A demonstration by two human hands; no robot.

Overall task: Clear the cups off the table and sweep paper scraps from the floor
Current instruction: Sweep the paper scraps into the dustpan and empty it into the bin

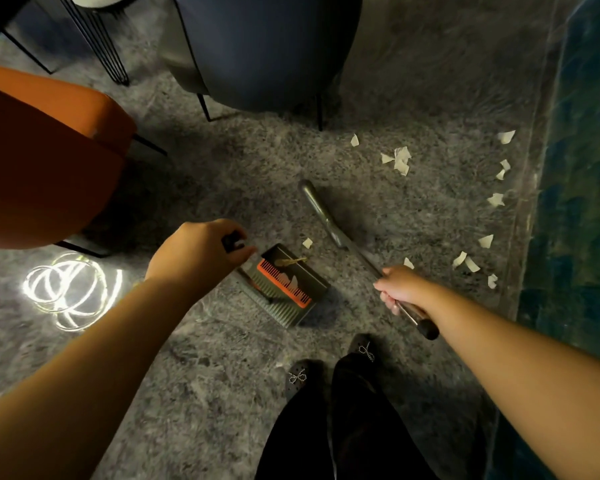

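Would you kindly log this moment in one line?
left hand: grips dustpan handle | right hand: grips broom | scraps: on floor

1. The left hand reaches forward on a bare, extended arm, fingers curled round a dark grip.
2. The right hand is fisted, knuckles up, forearm bare.
3. Both feet stand below, close together.

A grey mottled stone floor carries an orange chair at the left edge and a dark blue chair at the top. A teal rug lines the right edge. A bright looping light reflection glares beneath the orange chair.
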